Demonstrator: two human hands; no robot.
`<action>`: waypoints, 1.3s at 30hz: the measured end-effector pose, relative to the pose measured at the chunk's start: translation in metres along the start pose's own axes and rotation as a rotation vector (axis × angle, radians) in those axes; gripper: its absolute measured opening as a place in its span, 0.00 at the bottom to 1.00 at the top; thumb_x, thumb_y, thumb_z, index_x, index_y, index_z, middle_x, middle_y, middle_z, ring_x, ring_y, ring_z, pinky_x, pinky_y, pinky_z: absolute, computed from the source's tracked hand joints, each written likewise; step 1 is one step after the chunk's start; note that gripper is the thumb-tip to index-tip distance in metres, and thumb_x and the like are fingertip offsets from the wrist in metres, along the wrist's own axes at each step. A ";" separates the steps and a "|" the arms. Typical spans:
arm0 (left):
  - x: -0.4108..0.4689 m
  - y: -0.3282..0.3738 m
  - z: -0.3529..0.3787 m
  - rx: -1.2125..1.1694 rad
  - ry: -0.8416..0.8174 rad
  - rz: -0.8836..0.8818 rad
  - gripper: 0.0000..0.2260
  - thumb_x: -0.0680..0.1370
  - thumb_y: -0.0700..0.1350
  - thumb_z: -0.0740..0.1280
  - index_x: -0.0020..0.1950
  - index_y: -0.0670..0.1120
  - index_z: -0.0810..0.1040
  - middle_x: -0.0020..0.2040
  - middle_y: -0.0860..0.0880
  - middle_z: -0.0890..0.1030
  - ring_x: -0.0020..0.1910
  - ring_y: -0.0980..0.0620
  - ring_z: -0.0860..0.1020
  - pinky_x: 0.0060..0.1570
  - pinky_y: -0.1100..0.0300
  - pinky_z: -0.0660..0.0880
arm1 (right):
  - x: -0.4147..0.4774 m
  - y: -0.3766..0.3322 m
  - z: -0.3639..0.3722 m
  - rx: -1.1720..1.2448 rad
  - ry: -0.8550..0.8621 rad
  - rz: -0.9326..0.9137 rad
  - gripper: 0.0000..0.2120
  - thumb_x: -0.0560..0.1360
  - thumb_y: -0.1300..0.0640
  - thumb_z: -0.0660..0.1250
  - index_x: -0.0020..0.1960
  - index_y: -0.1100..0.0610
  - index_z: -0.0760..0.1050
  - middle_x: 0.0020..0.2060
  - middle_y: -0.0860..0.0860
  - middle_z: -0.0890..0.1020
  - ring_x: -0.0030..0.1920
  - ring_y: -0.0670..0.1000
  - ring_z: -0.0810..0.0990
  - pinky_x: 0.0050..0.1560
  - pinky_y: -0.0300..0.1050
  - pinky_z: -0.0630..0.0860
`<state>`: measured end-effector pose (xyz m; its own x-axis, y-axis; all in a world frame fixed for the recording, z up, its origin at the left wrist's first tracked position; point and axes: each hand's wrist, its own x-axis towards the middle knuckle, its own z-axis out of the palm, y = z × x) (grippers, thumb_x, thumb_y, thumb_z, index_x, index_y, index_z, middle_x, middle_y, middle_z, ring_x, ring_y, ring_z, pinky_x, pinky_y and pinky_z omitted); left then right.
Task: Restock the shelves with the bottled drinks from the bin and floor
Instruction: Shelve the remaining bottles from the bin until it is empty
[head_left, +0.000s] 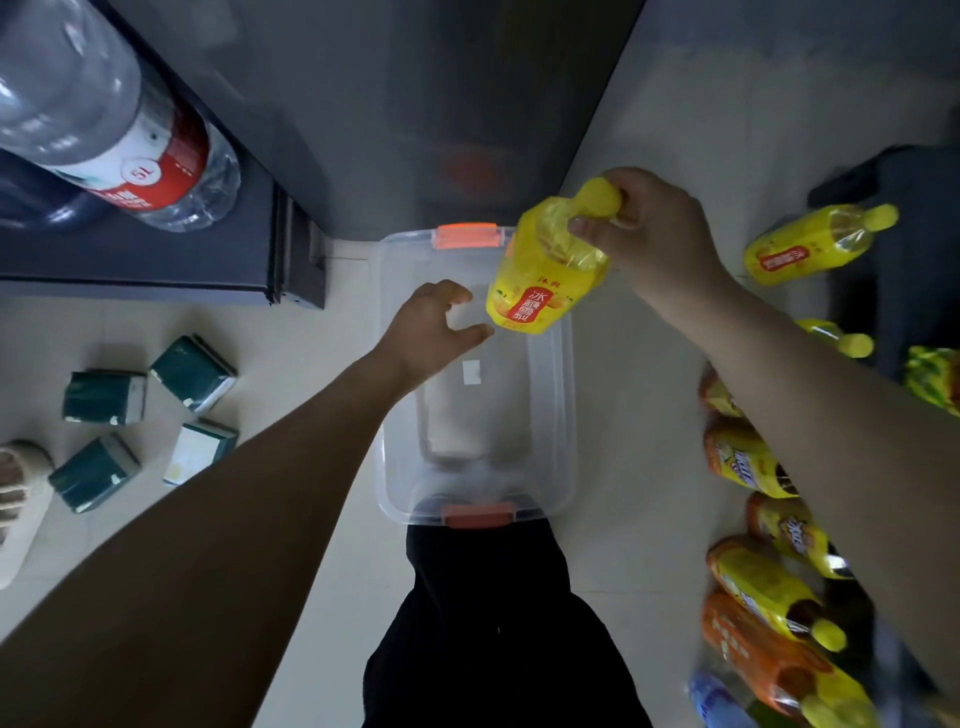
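Bottle (540, 275), yellow, hangs tilted over the bin (569, 395), with my right hand (654, 228) pinching it just under the cap. My left hand (431, 327) hovers beside it, loose and empty. That grip is high and narrow, so I reckon the weight could swing the bottle and slip it free into the bin. More bottles (753, 577) lie on the floor (634, 519) to my right.
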<state>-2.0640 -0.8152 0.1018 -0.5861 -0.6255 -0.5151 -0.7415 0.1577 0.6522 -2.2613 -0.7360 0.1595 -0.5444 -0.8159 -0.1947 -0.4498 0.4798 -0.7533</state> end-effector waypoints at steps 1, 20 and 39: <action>-0.006 0.012 -0.008 -0.031 0.020 0.001 0.21 0.73 0.50 0.70 0.63 0.44 0.73 0.64 0.47 0.74 0.62 0.52 0.72 0.54 0.66 0.65 | -0.002 -0.013 -0.012 0.021 0.008 0.004 0.20 0.67 0.46 0.67 0.55 0.55 0.77 0.43 0.48 0.79 0.47 0.52 0.79 0.50 0.49 0.75; -0.176 0.259 -0.204 -0.331 0.110 0.348 0.09 0.72 0.42 0.73 0.45 0.51 0.74 0.47 0.53 0.78 0.48 0.61 0.75 0.47 0.74 0.70 | -0.093 -0.310 -0.258 0.257 0.377 -0.098 0.05 0.72 0.54 0.71 0.47 0.51 0.77 0.40 0.49 0.81 0.42 0.44 0.78 0.49 0.44 0.76; -0.351 0.494 -0.300 -0.406 -0.064 0.983 0.12 0.71 0.40 0.73 0.53 0.43 0.76 0.47 0.52 0.79 0.46 0.64 0.77 0.46 0.75 0.73 | -0.288 -0.514 -0.486 0.199 1.005 -0.258 0.07 0.74 0.53 0.70 0.47 0.57 0.79 0.42 0.55 0.83 0.45 0.49 0.80 0.53 0.50 0.77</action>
<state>-2.1266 -0.7471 0.7715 -0.8929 -0.3188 0.3181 0.2244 0.2976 0.9280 -2.2170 -0.5906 0.9077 -0.8259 -0.2002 0.5271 -0.5608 0.1945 -0.8048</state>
